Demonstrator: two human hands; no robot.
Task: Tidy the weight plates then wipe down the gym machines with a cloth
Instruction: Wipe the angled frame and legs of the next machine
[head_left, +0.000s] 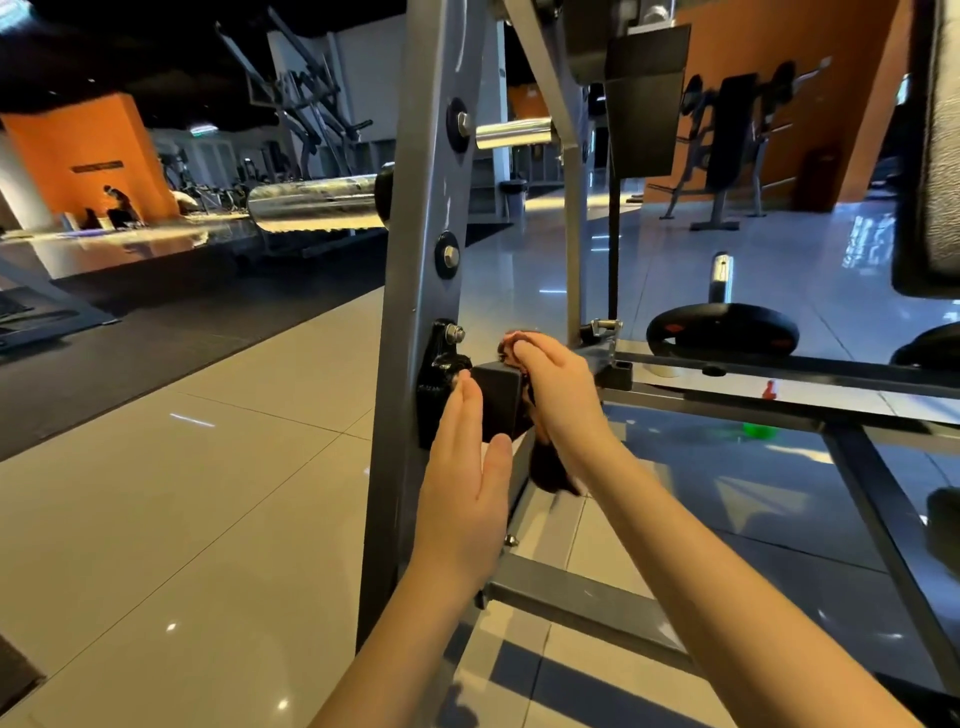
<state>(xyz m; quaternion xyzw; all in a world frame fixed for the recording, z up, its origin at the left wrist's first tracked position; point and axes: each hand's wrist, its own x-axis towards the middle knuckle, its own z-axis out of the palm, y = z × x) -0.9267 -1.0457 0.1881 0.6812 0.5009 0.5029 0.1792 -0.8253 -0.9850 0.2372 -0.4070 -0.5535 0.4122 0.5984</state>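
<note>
Wiping in progress: the right hand (556, 384) is curled around a bunched dark cloth (550, 470), pressing it to the far right edge of a black square rubber block (498, 402) jutting from the grey steel upright (415, 208). The left hand (467, 483), fingers straight and together, lies flat on the block's near face, so the block sits between both hands, the cloth side rightward.

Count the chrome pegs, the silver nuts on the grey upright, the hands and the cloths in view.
Chrome pegs: 3
Silver nuts on the grey upright: 3
Hands: 2, the left hand and the right hand
Dark cloth: 1, held by the right hand
Total: 9
</note>
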